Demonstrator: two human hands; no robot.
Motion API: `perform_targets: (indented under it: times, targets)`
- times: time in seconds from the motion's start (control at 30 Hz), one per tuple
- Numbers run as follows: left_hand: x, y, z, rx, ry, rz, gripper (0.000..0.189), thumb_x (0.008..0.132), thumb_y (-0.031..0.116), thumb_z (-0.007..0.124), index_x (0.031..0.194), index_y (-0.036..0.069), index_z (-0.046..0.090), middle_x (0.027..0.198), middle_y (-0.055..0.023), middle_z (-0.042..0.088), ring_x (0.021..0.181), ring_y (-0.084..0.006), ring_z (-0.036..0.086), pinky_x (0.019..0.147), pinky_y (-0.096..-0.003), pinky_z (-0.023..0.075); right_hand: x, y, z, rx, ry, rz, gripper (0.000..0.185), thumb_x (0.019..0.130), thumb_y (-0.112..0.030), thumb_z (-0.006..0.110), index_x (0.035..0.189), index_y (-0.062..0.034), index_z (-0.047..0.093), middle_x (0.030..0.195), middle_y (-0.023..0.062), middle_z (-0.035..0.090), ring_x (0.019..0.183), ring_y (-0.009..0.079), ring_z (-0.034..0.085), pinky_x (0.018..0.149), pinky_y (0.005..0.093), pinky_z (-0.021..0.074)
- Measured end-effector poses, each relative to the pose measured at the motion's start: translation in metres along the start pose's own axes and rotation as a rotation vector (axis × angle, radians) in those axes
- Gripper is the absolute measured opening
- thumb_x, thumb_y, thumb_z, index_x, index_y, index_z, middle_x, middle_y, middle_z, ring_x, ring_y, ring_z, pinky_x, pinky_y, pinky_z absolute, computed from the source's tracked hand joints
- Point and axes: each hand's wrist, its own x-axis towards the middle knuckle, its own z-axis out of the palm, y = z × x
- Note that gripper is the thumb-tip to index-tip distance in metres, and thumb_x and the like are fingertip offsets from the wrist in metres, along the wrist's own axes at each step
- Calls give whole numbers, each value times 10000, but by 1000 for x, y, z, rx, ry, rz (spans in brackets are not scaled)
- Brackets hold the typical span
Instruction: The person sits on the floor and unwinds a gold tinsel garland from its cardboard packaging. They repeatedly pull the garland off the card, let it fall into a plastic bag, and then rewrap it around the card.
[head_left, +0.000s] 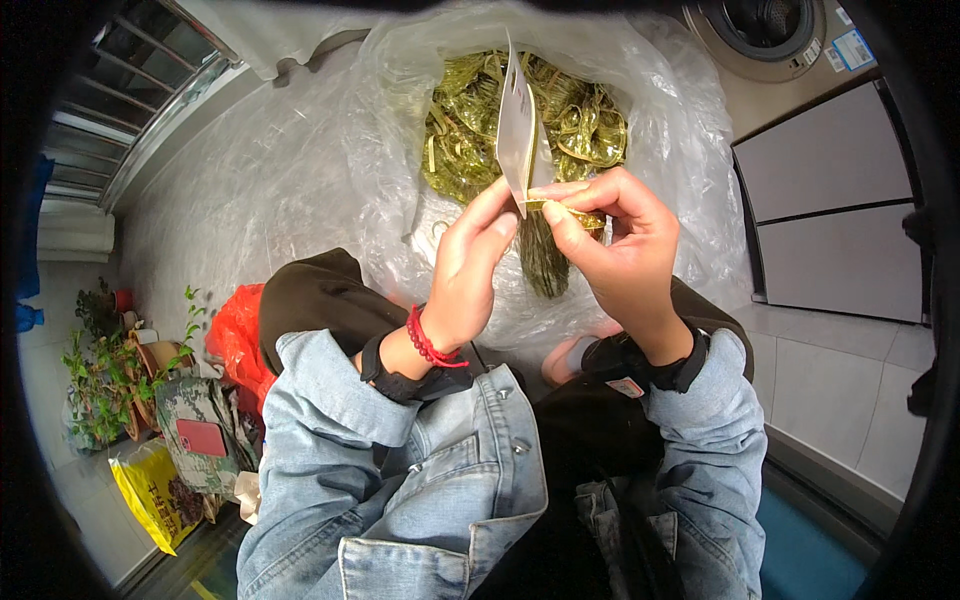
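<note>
My left hand (469, 274) holds the lower end of a white card (514, 131), which stands edge-on to the view between its fingers. A red bead bracelet circles that wrist. At the card's lower end, my right hand (626, 240) pinches a gold ribbon band (589, 219) between thumb and fingers. A dark green-gold tinsel-like bundle (544, 262) hangs below the hands. Beyond them, a heap of shiny gold-green ribbon pieces (457, 135) lies in a large clear plastic bag (667, 112). The card hides part of the heap.
A front-loading washing machine (765, 30) and a grey cabinet (832, 165) stand at the right. At the left are potted plants (112, 367), a red plastic bag (244, 330), a phone (201, 437) on camouflage cloth (184, 401) and a yellow package (154, 491). Plastic sheeting (262, 172) covers the floor ahead.
</note>
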Motion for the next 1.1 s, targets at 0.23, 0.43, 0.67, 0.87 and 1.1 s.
perform_targets:
  times: [0.23,0.43,0.67,0.87,1.1]
  targets:
    - [-5,0,-6,384,-9,262,221,875,92,506,1052,-33,550,904,-75,602,837,-115,551,733,-252,435,-3,-1,6,-21,-2,2,125,737,76,620,760,4,521,833,128,636,829,160,617,730,258,486]
    - [-3,-4,-8,580,83,438,218,890,136,508,1055,10,572,758,-67,601,677,-85,540,602,-233,428,-1,-1,6,-39,-58,18,112,737,51,641,781,12,546,850,103,630,804,132,609,712,231,481]
    - [-1,6,-25,649,190,423,167,894,134,511,967,0,580,678,-26,526,592,-53,432,522,-214,360,8,-10,-21,-277,-138,5,257,716,-18,679,957,16,599,812,36,616,750,79,581,693,218,456]
    - [1,31,-50,539,333,492,154,908,119,488,893,-14,563,769,22,524,684,-31,422,614,-178,349,17,-26,-63,-430,-144,57,125,730,-79,681,827,-7,650,752,59,641,666,103,577,604,222,446]
    - [-5,46,-63,592,222,485,199,890,93,501,1016,-46,569,820,9,543,710,-47,444,636,-186,365,17,-36,-76,-415,-105,39,129,714,-74,701,795,14,651,697,56,610,632,113,547,577,221,410]
